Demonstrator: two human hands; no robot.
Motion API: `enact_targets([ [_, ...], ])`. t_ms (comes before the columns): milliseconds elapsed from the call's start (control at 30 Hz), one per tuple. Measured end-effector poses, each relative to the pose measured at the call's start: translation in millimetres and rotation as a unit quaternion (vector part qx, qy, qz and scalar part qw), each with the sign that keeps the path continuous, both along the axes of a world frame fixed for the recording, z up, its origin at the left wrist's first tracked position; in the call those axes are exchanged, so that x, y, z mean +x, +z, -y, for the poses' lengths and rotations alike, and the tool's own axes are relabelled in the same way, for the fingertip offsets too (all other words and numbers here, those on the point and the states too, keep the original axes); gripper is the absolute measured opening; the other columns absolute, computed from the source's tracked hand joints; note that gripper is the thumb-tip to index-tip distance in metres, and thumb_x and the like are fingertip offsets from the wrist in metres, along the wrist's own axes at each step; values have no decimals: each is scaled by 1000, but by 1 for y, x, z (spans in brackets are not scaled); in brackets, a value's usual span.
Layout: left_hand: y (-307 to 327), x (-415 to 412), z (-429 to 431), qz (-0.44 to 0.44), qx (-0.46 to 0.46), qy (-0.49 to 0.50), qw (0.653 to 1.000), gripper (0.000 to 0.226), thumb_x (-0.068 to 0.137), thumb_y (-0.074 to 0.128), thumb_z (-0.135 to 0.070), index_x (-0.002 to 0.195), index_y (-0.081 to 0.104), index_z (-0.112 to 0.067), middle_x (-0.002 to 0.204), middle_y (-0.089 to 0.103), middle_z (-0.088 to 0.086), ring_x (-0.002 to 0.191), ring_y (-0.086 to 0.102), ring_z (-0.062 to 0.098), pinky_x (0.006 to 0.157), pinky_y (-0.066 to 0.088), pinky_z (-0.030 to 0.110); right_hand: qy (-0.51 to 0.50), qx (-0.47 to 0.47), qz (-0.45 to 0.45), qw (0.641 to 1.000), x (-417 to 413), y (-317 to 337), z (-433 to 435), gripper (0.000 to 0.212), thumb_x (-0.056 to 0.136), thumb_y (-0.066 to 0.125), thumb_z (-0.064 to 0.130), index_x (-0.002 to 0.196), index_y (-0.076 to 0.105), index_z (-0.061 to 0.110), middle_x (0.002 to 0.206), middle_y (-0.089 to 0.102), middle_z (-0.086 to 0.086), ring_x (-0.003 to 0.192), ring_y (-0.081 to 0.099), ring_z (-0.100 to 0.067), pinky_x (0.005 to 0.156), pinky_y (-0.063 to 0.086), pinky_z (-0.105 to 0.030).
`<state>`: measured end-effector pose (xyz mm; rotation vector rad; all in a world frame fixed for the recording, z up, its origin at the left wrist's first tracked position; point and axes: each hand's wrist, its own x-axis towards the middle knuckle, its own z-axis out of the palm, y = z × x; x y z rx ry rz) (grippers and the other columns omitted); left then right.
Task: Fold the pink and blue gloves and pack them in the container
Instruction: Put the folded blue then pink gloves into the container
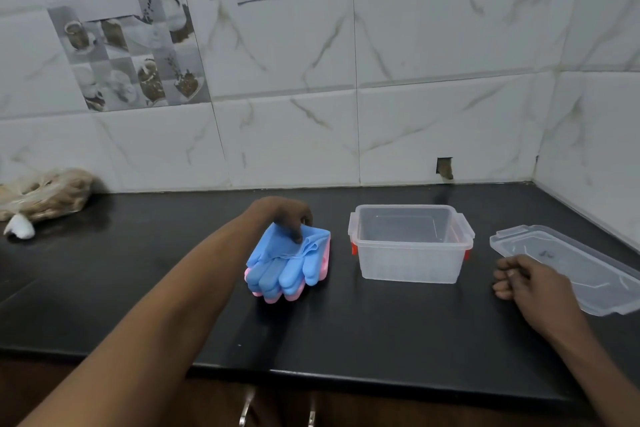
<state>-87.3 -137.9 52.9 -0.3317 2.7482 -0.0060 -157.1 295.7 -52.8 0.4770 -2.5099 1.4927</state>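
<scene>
A blue glove point(277, 272) lies folded on top of a pink glove point(323, 262) in the middle of the black counter, fingers pointing toward me. My left hand point(284, 215) reaches over the stack and pinches the folded cuff of the blue glove at its far edge. To the right stands a clear plastic container point(410, 274) with red clips, open and with nothing inside. Its clear lid point(588, 267) lies flat further right. My right hand point(526, 282) rests on the counter beside the lid, fingers curled, holding nothing.
A plastic bag with brown contents point(45, 194) and a white wad point(20, 227) sit at the counter's far left. Tiled walls close the back and the right corner. The counter's front edge point(311, 374) runs just below my forearms, with cabinet handles under it.
</scene>
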Motion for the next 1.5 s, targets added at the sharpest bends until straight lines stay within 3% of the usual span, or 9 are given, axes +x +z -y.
enact_targets([
  [100,20,3,0,8,20,6,1000,18,77,72,-19,93,64,-16,91,65,2,85,60,22,76,49,36,0,-8,3,1000,0,0,0,25,96,42,-7,95,63,5,81,70,-10,67,70,-21,55,46,0],
  [433,115,73,-2,-54,232,49,970,36,83,71,-4,117,63,-7,115,70,19,101,70,36,83,59,46,17,-23,-11,1000,7,5,0,26,96,44,-8,94,65,8,86,70,-14,69,70,-22,57,51,-5],
  [633,176,110,-25,-166,421,-21,891,45,83,72,-7,126,56,-5,118,68,19,101,68,36,80,60,45,107,-220,-20,969,68,36,23,13,94,59,20,97,70,14,89,75,-8,77,73,-18,71,61,-28],
  [800,176,89,-78,-192,551,-90,807,36,87,65,-6,123,62,-8,115,68,15,99,69,29,82,59,39,335,-441,210,806,116,96,94,81,81,37,72,129,60,10,126,65,-16,111,65,-28,98,50,-45],
  [900,149,67,-104,-213,584,-31,783,26,88,62,-1,114,66,-5,107,72,12,94,70,27,81,60,36,373,-529,238,724,113,128,101,91,69,39,84,130,62,20,130,64,-12,118,62,-32,97,45,-58],
  [1000,119,49,-121,-212,625,69,748,26,93,55,0,119,59,-2,109,68,14,94,66,28,83,58,38,290,-498,256,776,90,148,85,79,76,54,76,131,60,19,124,68,-12,111,66,-32,88,52,-59],
  [1233,84,15,-148,-235,673,238,660,13,89,64,2,101,63,-1,74,73,14,60,70,26,59,61,40,168,-306,301,887,25,188,73,21,77,62,-10,96,63,0,100,67,-26,83,68,-40,62,58,-59],
  [1367,67,-3,-151,-249,611,274,699,44,81,71,6,123,57,6,112,67,20,93,68,34,75,55,46,100,-174,287,937,-7,188,86,19,80,57,-15,91,57,1,89,60,-20,69,62,-34,43,55,-50],
  [1500,40,-8,-150,-223,543,290,756,45,78,76,7,118,57,9,113,63,22,110,63,36,85,54,47,85,-87,295,948,-22,158,100,28,79,56,-19,101,56,-1,93,56,-20,71,60,-36,49,56,-51],
])
